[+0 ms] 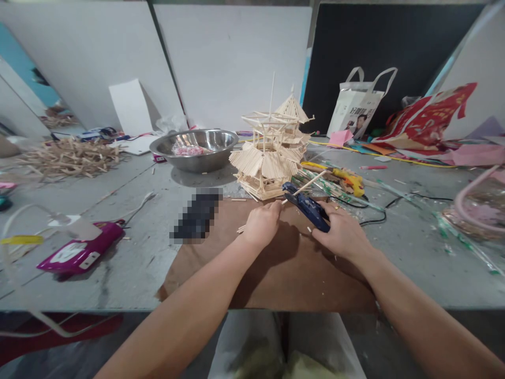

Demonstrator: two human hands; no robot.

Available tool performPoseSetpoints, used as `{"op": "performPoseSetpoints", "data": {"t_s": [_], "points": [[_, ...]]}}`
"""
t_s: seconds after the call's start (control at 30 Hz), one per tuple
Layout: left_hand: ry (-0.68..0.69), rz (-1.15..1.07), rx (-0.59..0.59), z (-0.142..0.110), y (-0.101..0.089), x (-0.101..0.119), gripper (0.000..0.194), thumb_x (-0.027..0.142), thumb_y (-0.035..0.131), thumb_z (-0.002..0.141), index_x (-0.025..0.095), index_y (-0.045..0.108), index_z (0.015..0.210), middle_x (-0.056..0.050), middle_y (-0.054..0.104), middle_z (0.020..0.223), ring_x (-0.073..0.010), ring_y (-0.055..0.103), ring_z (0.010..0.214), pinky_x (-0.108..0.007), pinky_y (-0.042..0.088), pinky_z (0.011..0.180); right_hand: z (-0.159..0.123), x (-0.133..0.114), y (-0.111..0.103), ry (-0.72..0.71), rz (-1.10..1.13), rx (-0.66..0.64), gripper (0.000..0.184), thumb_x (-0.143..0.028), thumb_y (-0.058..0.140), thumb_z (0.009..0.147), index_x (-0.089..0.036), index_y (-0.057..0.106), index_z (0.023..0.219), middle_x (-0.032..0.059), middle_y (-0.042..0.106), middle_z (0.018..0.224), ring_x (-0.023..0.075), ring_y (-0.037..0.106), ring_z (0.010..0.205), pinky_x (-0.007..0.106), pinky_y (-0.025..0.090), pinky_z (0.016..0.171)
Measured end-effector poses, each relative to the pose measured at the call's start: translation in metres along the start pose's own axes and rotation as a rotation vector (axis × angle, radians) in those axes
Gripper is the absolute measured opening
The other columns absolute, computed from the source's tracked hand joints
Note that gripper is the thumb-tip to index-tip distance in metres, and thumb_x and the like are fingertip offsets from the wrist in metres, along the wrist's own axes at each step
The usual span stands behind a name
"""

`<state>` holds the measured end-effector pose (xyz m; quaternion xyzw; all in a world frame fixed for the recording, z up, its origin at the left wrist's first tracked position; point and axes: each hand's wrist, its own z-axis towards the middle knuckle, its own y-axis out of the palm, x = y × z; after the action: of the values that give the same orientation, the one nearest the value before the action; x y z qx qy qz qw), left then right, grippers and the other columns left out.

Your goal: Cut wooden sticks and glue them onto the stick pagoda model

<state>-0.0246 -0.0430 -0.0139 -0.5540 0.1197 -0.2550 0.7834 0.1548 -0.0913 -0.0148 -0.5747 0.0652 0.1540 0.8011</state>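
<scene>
My left hand [263,223] is closed around a thin wooden stick [313,181], which slants up to the right past its fingers. In my right hand [343,231] is a dark blue hand cutter [305,208], its head across the stick near my left fingertips. Whether its jaws touch the stick I cannot tell. Just beyond both hands stands a pagoda model [266,163] built of pale sticks, with tiered roofs and a pointed top. Short stick pieces [241,229] lie by my left hand on a brown board [276,284].
A steel basin [195,150] stands left of the model, and a pixelated dark object [197,216] lies nearer. At left are a magenta power strip [82,247] and a heap of wood strips [67,160]. A yellow glue gun [349,179], cables and a paper bag [351,108] are right.
</scene>
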Motion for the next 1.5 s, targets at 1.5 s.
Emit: {"op": "performPoseSetpoints", "data": {"t_s": [1.5], "points": [[0.140,0.110,-0.283,-0.009,0.005,0.024,0.028,0.022,0.029,0.076,0.014,0.055,0.075,-0.011,0.061,0.067,-0.0245,0.059,0.064,-0.035,0.042,0.054,0.013,0.031,-0.006,0.548,0.450,-0.741,0.068,-0.074,0.015,0.061,-0.014,0.048,0.064,0.0058,0.055,0.049,0.0156,0.054,0.036,0.025,0.041,0.033]]}}
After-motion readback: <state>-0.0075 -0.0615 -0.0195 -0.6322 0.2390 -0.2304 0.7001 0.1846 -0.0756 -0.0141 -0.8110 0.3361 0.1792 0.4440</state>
